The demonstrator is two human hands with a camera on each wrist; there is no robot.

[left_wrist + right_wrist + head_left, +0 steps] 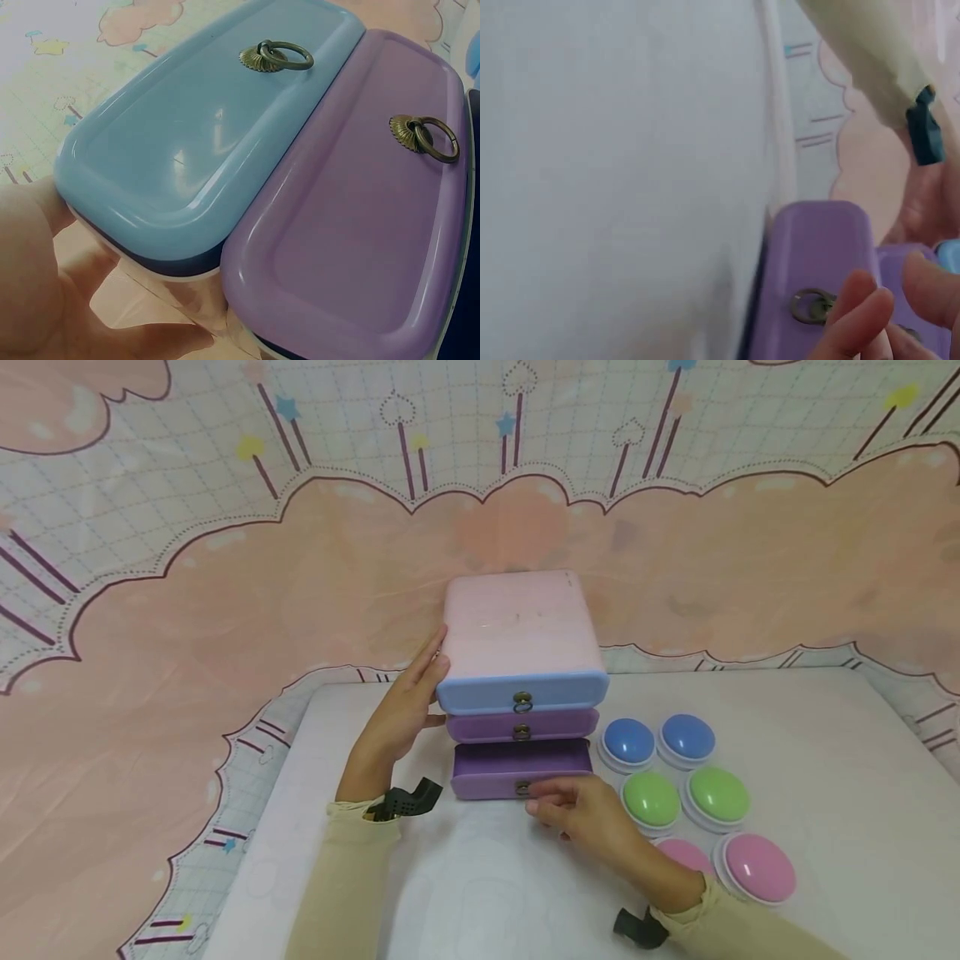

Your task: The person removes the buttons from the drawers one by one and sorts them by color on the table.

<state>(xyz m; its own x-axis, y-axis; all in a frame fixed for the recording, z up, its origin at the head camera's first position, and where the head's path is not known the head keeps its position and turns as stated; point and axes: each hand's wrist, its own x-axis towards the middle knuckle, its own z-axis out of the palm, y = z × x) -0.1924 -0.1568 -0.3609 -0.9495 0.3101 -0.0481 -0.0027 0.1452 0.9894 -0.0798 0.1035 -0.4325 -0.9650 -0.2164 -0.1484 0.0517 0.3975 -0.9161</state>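
A small chest of drawers [517, 622] with a pink top stands in the head view. Its blue top drawer [180, 142] and purple middle drawer [345, 217] have brass ring pulls. The purple bottom drawer [487, 787] stands pulled out, its inside visible in the head view. My left hand [401, 714] rests along the chest's left side, fingers extended. At the bottom drawer's front is my right hand [581, 814], its fingers loosely bent beside the ring pull [808, 306]. A gap shows between its thumb and fingers, and the ring is not between them; exact contact is unclear.
Right of the chest are domed push buttons on white bases: two blue buttons [628, 741], two green buttons [718, 793] and two pink buttons [760, 867]. My right forearm partly covers the nearer pink one. Behind the white table [840, 752] hangs a patterned cloth [337, 568].
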